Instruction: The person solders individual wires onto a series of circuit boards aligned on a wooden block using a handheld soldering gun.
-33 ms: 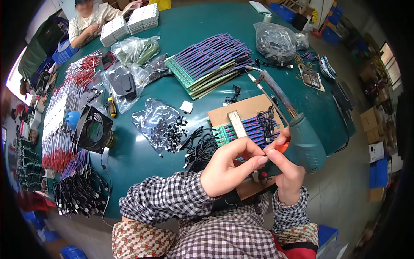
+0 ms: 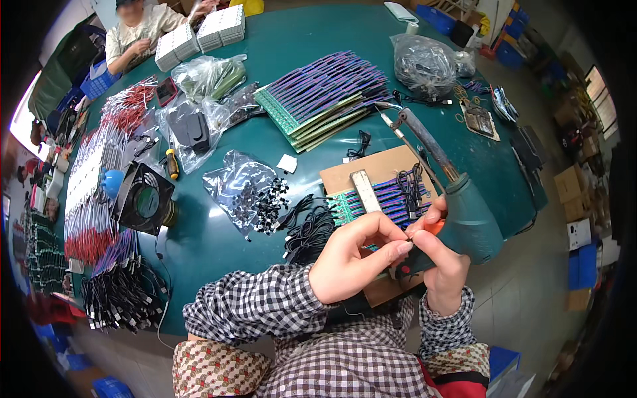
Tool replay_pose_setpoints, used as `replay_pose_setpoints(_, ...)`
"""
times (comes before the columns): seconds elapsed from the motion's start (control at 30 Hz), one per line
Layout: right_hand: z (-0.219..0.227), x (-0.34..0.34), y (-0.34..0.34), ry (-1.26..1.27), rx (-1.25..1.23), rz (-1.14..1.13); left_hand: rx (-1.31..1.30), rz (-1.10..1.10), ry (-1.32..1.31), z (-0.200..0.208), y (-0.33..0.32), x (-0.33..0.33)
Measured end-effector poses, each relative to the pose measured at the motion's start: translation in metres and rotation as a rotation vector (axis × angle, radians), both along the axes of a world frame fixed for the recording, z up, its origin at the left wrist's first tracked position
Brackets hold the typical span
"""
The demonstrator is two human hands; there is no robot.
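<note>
While both wrists bend inward, left hand [image 2: 352, 262] and right hand [image 2: 446, 268] meet fingertip to fingertip, pinching a tiny dark part [image 2: 409, 240].

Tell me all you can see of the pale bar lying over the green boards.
The pale bar is long, narrow and straight-sided, whitish grey with dark marks toward its far end; it looks like scuffed metal, though the material is uncertain. It lies flat, pointing away from the person, over the green boards and coloured wires. Its far end reaches over the brown cardboard. Its near end sits just beyond the left hand, which is not gripping it.
</note>
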State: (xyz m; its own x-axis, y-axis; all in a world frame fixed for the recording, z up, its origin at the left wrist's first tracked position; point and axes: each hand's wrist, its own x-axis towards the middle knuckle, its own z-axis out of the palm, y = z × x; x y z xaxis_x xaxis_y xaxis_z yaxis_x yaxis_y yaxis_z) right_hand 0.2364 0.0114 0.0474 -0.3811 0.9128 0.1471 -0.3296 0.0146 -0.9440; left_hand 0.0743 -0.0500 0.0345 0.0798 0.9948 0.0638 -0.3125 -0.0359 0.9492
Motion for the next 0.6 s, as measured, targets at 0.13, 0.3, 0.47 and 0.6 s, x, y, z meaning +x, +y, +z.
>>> replay_pose_setpoints(0.13,-0.001,-0.001,-0.001,0.162,-0.114,0.103,-0.003,-0.01,-0.251,-0.007,-0.007,0.007)
replay_pose_setpoints(0.3,-0.006,-0.002,0.002,0.172,-0.156,0.129,0.045,0.063,-0.186,-0.003,-0.013,0.009)
replay_pose_setpoints(0.47,-0.012,0.007,-0.005,0.067,-0.173,-0.01,0.135,0.256,0.366,-0.001,-0.015,0.006)
replay_pose_setpoints(0.6,-0.011,0.004,-0.01,-0.09,-0.064,-0.047,0.139,0.261,0.463,-0.002,-0.014,0.008)
